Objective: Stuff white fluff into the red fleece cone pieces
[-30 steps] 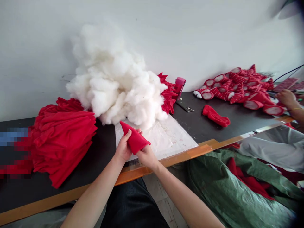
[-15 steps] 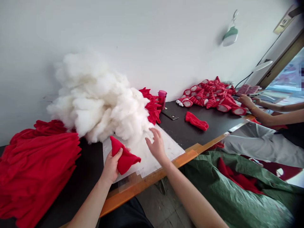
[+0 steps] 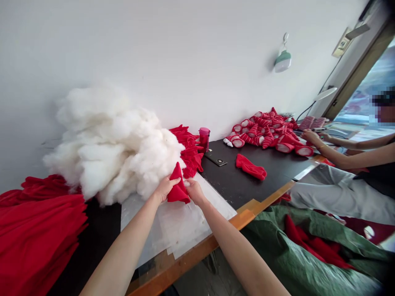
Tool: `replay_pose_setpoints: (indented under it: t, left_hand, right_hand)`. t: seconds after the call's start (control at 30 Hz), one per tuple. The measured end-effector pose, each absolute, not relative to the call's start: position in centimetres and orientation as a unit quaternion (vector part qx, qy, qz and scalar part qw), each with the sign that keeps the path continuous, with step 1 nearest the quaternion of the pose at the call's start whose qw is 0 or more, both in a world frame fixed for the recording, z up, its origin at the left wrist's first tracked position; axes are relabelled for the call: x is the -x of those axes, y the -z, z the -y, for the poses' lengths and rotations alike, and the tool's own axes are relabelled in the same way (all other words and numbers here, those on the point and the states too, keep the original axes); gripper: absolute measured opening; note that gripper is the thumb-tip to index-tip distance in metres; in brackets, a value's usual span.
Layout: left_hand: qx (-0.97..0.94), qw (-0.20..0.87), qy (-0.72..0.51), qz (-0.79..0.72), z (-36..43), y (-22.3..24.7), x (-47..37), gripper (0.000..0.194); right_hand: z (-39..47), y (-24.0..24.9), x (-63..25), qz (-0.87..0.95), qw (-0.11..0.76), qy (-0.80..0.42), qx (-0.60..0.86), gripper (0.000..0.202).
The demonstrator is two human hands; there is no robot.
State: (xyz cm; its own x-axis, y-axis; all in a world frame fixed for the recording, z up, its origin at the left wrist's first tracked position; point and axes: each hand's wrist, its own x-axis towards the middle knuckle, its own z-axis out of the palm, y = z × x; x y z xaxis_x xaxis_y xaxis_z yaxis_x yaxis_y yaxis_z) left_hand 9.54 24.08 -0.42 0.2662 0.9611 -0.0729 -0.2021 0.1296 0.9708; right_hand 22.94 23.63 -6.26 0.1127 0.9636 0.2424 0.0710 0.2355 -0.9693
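My left hand (image 3: 167,188) is closed around a small red cone-shaped fabric piece (image 3: 178,190), its thumb across the front and its pointed end up. At the right edge of this piece, my right hand (image 3: 195,191) is closed, and a bit of white stuffing (image 3: 186,183) shows at its fingertips. Part of the fabric's edge is hidden by the fingers. Just behind both hands rises a big heap of white fluffy stuffing (image 3: 123,152). Beneath them lie pale sheets (image 3: 182,230) on the dark table (image 3: 101,238).
Red fabric pieces (image 3: 37,238) are stacked at left, with more (image 3: 191,154) behind the stuffing. A pink-lidded cup (image 3: 204,139), a phone (image 3: 216,158) and a red stuffed piece (image 3: 251,166) stand rightward. Beyond are striped red pieces (image 3: 262,131), a co-worker's hands (image 3: 311,137) and a green sack (image 3: 284,242).
My right hand has come from the stuffing heap to the red piece and closed. My left hand has raised the piece toward the heap, turning its point upward. The view has shifted slightly.
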Motion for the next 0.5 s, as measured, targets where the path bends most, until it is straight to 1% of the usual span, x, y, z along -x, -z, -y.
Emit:
replay_pose_setpoints:
  t: [0.07,0.13,0.2,0.23,0.3,0.37,0.43,0.5]
  left_hand:
    - [-0.449,0.641,-0.467,-0.413,-24.7,1.2,-9.7,0.014]
    - [-0.424,0.642,-0.481,-0.42,-24.8,1.3,-9.8,0.016]
    - [-0.397,0.651,-0.496,-0.415,-24.3,0.8,-9.9,0.019]
    - [-0.38,0.666,-0.5,-0.401,-23.9,0.5,-10.0,0.02]
    - [-0.34,0.713,-0.502,-0.353,-22.5,-0.1,-10.5,0.021]
    - [-0.3,0.755,-0.496,-0.306,-20.5,-0.5,-11.3,0.023]
    - [-0.272,0.77,-0.498,-0.293,-18.1,-0.6,-12.3,0.025]
    - [-0.252,0.764,-0.514,-0.296,-15.8,-0.3,-13.0,0.025]
  right_hand:
    - [-21.8,5.6,-24.9,0.474,0.597,-0.466,0.449,0.033]
    - [-19.3,5.0,-27.2,0.362,0.659,-0.533,0.388,0.038]
    - [-16.0,4.6,-29.0,0.277,0.704,-0.561,0.337,0.045]
    - [-14.3,4.7,-29.4,0.276,0.706,-0.56,0.334,0.045]
    - [-11.2,5.2,-29.2,0.34,0.68,-0.537,0.366,0.038]
    - [-9.1,6.1,-27.5,0.435,0.667,-0.441,0.413,0.025]
    - [-8.4,7.0,-24.8,0.5,0.686,-0.272,0.452,0.016]
    - [-8.8,7.5,-22.0,0.52,0.696,-0.121,0.48,0.027]
